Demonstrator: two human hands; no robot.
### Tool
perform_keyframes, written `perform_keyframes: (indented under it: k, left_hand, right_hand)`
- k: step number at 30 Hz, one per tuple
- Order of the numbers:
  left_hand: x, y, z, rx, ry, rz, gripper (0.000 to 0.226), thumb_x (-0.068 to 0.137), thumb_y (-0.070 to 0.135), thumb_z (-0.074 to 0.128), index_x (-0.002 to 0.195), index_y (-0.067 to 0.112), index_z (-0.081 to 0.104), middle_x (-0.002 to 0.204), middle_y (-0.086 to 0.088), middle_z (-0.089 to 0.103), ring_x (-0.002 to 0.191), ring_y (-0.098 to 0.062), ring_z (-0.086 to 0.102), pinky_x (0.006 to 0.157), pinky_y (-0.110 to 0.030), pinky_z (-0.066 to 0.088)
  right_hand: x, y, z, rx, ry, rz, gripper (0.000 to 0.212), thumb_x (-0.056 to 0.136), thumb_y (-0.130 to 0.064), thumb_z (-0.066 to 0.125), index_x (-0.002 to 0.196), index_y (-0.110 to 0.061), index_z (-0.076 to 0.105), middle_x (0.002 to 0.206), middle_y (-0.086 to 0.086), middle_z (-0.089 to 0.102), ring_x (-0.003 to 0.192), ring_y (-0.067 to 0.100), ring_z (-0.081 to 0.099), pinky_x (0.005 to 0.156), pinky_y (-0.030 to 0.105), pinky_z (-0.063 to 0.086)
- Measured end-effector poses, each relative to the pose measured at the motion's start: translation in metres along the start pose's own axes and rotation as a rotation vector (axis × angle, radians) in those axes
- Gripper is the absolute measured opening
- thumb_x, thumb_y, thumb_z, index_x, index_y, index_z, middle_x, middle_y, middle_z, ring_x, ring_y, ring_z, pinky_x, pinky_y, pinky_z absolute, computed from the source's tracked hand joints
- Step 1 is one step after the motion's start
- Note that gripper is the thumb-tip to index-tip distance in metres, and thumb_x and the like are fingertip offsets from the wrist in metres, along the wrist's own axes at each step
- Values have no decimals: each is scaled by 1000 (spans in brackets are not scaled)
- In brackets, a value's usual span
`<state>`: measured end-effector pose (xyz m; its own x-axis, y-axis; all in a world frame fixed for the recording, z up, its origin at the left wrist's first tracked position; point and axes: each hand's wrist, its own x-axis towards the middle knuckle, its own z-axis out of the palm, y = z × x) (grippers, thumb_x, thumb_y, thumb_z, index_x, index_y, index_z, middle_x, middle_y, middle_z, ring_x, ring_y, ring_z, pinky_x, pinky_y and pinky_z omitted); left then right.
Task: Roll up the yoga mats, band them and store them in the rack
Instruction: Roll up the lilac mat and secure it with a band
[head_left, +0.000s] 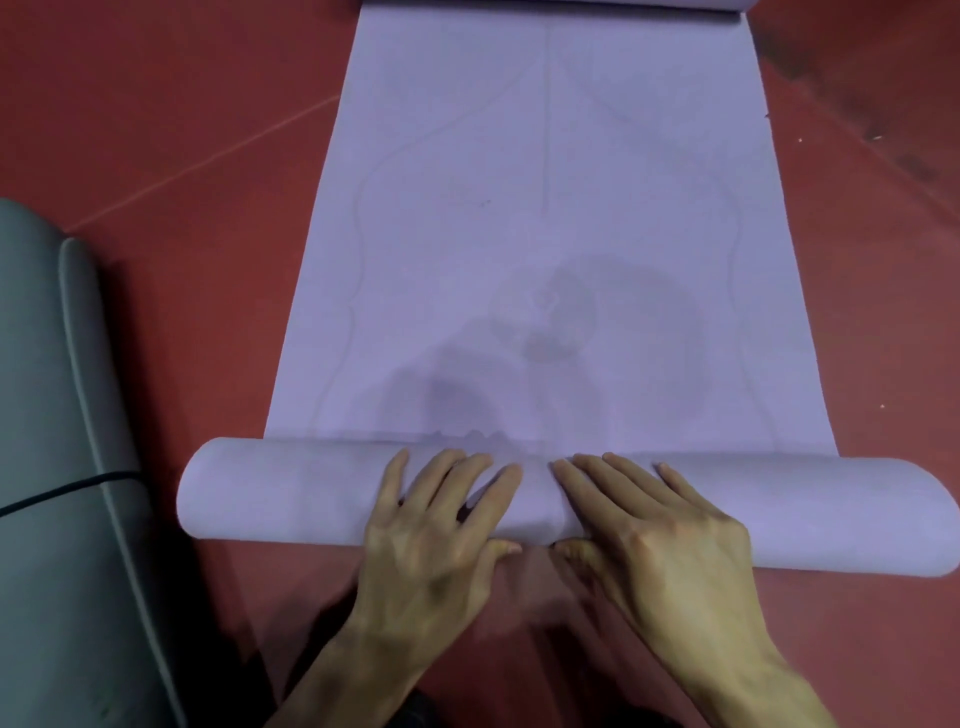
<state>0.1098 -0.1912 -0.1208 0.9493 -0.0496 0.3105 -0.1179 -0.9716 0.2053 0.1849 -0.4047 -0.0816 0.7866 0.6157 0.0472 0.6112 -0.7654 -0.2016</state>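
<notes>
— Grey comes first, on our far left: a grey rolled foam mat (62, 467) lies on the dark red floor (182, 130), with a thin black band (72, 486) round it. Agreed?
— Agreed. The picture's left and bottom edges cut it off. It lies near the next mat, with a strip of floor between them.
— Next is the lilac foam yoga mat (545, 208). Its near end is wound into a thick roll (291, 499) lying crosswise in front of us. The rest stretches flat on the floor away from us and has faint curved lines on it.
— At the top edge we see a lilac curl across its far end. We cannot tell whether that belongs to the same mat. Where are our hands?
— Both are on the middle of the roll, side by side, with the forefingers nearly touching. Our left hand (436, 525) has its fingers spread and fairly straight over the top of the roll, and its thumb is tucked at the near lower edge.
— Our right hand (660, 535) mirrors it, with the fingers laid flat across the roll, pressing, and the thumb low against the near side.
— Soft shadows fall on the flat part just beyond the roll.
</notes>
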Motion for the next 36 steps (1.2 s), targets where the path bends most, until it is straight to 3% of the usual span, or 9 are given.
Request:
perform_keyframes:
  k: [5, 9, 11, 14, 17, 20, 25, 30, 36]
  left_hand:
    - [0, -8, -4, -29, -98, -5, 67, 73, 46, 82, 134, 25, 64, 129, -2, 69, 117, -25, 67, 105, -58, 48]
    - [21, -27, 0, -153, -270, -40, 65, 78, 60, 70, 135, 30, 69, 130, 5, 69, 119, -18, 65, 112, -48, 42]
    - [40, -31, -5, -165, -436, -90, 74, 77, 71, 49, 143, 39, 60, 137, 12, 64, 127, -13, 60, 119, -44, 29]
    - [56, -33, -7, -206, -665, -134, 91, 76, 79, 22, 160, 45, 31, 158, 19, 39, 150, -7, 30, 129, -42, 5]
    - [44, -23, -6, -137, -393, -76, 70, 95, 61, 42, 156, 27, 46, 158, 1, 47, 147, -22, 43, 125, -56, 24]
    - [20, -8, 5, -106, -72, -70, 57, 94, 49, 68, 140, 14, 66, 141, -7, 64, 133, -29, 59, 113, -65, 38]
    - [18, -19, 21, -39, -90, -6, 83, 73, 63, 83, 140, 18, 66, 145, -4, 62, 135, -31, 57, 114, -66, 33]
    - [44, -36, 24, -126, -176, -22, 81, 73, 71, 67, 138, 25, 67, 140, 3, 65, 127, -24, 61, 118, -52, 29]
    - [69, -48, 20, -200, -288, -89, 83, 69, 79, 59, 139, 35, 63, 137, 12, 65, 128, -10, 55, 118, -33, 20]
  right_hand:
    - [-8, 4, 15, 11, -27, -21, 60, 97, -63, 52, 140, -24, 66, 141, -5, 66, 131, 18, 62, 109, 40, 45]
    - [-1, 14, 24, 91, -21, -12, 62, 97, -56, 61, 145, -17, 60, 153, 2, 56, 144, 21, 49, 120, 47, 34]
    - [-5, 19, 22, 94, -1, -7, 61, 98, -53, 61, 147, -17, 59, 156, 4, 52, 148, 23, 44, 122, 54, 31]
    - [-8, 27, 25, 59, 7, -24, 59, 103, -52, 52, 151, -18, 55, 158, 5, 49, 150, 24, 41, 122, 56, 30]
    - [0, 32, 29, 39, 0, -34, 58, 105, -52, 45, 153, -20, 52, 159, 3, 49, 149, 24, 42, 122, 55, 31]
    - [9, 34, 27, 42, -20, -8, 57, 104, -53, 45, 152, -23, 53, 156, -1, 52, 145, 23, 48, 121, 50, 32]
    - [16, 29, 23, 80, -26, 38, 57, 100, -54, 48, 148, -24, 57, 150, -1, 58, 139, 23, 53, 117, 48, 37]
    - [32, 34, 20, 31, -129, 30, 95, 79, -78, 58, 154, -20, 49, 157, 4, 49, 146, 25, 46, 120, 57, 33]
    - [54, 50, 21, 111, -148, 49, 106, 69, -83, 61, 152, -18, 49, 141, -2, 64, 128, 21, 60, 113, 54, 40]
